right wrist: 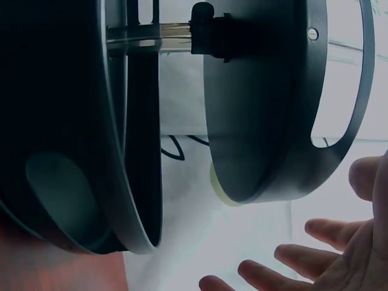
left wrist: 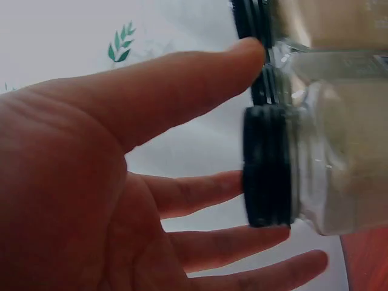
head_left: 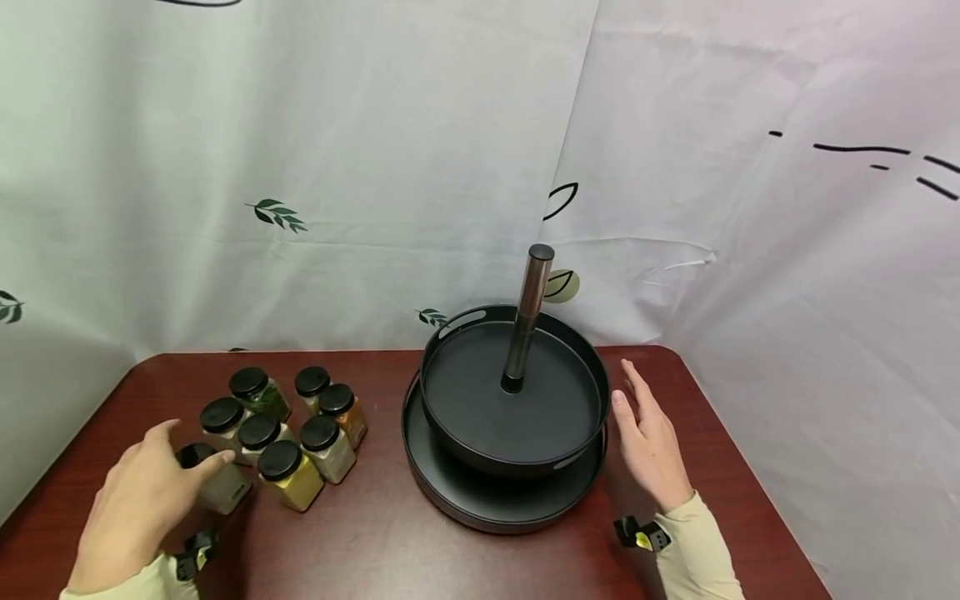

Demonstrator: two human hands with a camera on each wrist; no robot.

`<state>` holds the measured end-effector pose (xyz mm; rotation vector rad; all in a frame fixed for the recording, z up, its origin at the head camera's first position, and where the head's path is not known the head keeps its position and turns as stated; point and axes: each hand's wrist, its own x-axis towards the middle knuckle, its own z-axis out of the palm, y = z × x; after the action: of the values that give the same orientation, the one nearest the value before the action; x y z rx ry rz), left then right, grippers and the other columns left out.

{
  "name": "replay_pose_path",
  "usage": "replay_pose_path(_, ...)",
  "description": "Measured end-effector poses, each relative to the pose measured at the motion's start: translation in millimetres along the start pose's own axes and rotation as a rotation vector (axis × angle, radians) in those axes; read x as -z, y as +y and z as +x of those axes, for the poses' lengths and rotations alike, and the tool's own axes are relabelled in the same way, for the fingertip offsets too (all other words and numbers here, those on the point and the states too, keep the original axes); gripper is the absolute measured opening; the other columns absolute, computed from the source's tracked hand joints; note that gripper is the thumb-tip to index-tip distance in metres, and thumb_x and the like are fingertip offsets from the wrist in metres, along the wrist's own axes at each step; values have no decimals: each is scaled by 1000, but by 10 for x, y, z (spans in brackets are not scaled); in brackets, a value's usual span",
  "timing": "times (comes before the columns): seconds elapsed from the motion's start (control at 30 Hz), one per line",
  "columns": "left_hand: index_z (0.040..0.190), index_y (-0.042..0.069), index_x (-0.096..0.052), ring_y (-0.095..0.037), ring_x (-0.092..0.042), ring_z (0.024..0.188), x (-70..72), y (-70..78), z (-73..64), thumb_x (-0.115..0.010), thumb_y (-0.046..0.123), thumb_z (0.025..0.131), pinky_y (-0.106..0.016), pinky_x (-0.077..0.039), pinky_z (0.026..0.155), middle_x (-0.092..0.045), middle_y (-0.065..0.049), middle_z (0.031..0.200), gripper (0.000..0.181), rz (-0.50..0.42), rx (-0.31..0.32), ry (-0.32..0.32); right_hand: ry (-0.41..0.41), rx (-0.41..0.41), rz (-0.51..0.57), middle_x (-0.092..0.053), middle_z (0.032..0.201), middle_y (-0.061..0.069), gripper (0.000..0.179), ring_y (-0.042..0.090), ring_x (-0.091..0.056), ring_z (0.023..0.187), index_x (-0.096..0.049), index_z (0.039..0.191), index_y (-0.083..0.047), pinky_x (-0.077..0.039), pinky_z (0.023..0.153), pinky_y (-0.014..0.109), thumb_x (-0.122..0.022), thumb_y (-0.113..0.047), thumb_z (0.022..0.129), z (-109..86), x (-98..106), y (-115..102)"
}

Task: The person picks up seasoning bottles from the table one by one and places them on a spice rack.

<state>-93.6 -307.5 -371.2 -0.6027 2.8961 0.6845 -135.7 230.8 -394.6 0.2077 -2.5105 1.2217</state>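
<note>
My left hand (head_left: 133, 498) hovers around the black lid of the nearest-left spice jar (head_left: 227, 490), thumb and fingers spread either side. In the left wrist view the jar's lid (left wrist: 267, 167) sits between the straight thumb and the lower fingers. Several more square clear jars with black lids stand just beyond, among them a yellow one (head_left: 298, 483) and an orange one (head_left: 352, 423). My right hand (head_left: 654, 454) is held beside a black two-tier round rack, fingers extended and apart from its upper tray (head_left: 465, 408). The lower tray (head_left: 495, 510) rests on the table.
A metallic post (head_left: 531, 308) rises through the middle of the rack, above the upper tray. Oval handle slots cut through the tray walls. The dark red table (head_left: 360, 550) backs onto a white printed cloth (head_left: 420, 167), which also hangs along both sides.
</note>
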Motion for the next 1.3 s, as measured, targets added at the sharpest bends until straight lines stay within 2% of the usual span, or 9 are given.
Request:
replay_pose_path(0.1,147,-21,-17,-68,-33,119,-23,-39,33,-68,55,90,-72,-37,91,-30,-51,134,109,17,-2,-43,6,3,6,-38,157,16,51,38,-43,138,-32,159,-17,-42,103,51,-44,-25,110,3,-22,4)
replay_pose_path(0.23,145,-22,-21,-68,-36,117,-50,-51,65,-68,59,88,-72,-40,89,-33,-51,133,110,17,-2,-81,24,2,32,-47,150,20,50,35,-48,135,-34,158,-18,-40,100,17,-44,-24,109,8,-49,-2)
replay_pose_path(0.33,144,-20,-25,-66,-42,112,-65,-52,73,-69,61,87,-69,-43,85,-38,-49,130,108,12,-3,-101,44,14,66,-50,147,20,49,35,-49,135,-36,157,-17,-33,94,2,-46,-22,109,10,-68,-15)
replay_pose_path(0.7,124,-15,-50,-54,-57,95,-117,-56,77,-74,55,84,-59,-49,70,-58,-38,110,85,-7,30,-133,57,35,71,-46,153,12,47,27,-49,134,-41,155,-14,-33,96,2,-46,-22,109,19,-149,-29)
replay_pose_path(0.83,123,-16,-50,-52,-59,91,-117,-60,85,-76,55,82,-57,-50,67,-59,-37,107,85,-4,38,-127,79,27,32,-50,151,6,45,20,-60,103,-45,153,-17,-38,84,11,-46,-23,109,12,-173,-19)
replay_pose_path(0.93,122,-16,-50,-51,-59,89,-110,-60,85,-78,54,81,-56,-50,65,-59,-37,105,85,-6,46,-126,97,27,21,-55,146,5,43,14,-51,76,-47,151,-17,-36,75,19,-47,-23,108,4,-185,-25)
replay_pose_path(1.03,122,-16,-49,-50,-59,88,-104,-65,88,-81,51,78,-55,-50,64,-58,-37,104,86,-8,60,-121,108,31,29,-67,118,7,43,11,-44,60,-49,151,-18,-37,69,21,-49,-22,108,-1,-190,-35)
replay_pose_path(1.17,125,-19,-42,-51,-57,89,-102,-94,87,-85,45,76,-55,-49,66,-57,-38,103,92,-9,47,-131,110,31,35,-55,81,3,43,10,-36,50,-49,150,-19,-36,63,23,-49,-21,108,0,-192,-43)
replay_pose_path(1.3,125,-20,-40,-54,-57,91,-96,-117,96,-87,38,75,-57,-49,69,-58,-38,103,90,-3,4,-124,115,30,31,-57,83,4,43,10,-37,52,-49,150,-19,-36,65,22,-50,-21,107,4,-196,-41)
